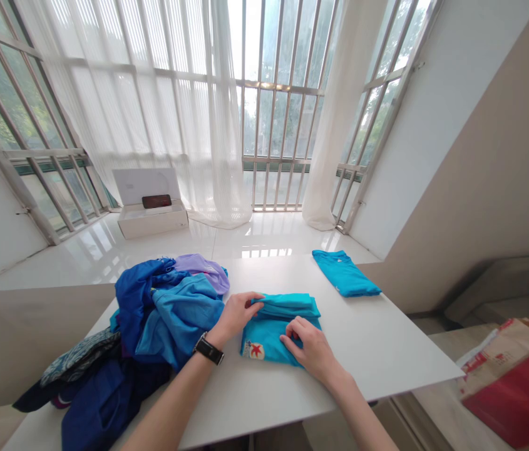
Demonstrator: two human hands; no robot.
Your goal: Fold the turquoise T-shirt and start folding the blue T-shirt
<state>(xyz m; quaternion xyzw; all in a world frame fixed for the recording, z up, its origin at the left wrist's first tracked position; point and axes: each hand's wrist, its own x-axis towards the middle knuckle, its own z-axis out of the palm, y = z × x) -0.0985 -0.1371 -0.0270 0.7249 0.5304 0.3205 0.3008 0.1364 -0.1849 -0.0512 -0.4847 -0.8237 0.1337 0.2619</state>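
Hands are both on the cloth. My left hand, with a watch on the wrist, is half closed and pinches the upper fold of a teal shirt between thumb and fingers. My right hand lies bent over the near fold with the fingers pressing down; if it really pinches, I cannot tell from here. The shirt lies folded in the middle of the tabletop, with a red star patch at its near left corner. I judge it light and very soft, so it would slump if lifted from one point; better to take it by the folded edges, with both hands. Just left of it is a heap of clothes, blue and lilac. At far right lies a second folded shirt. Far away on the floor stands an open box, and a red bag lies at near right.
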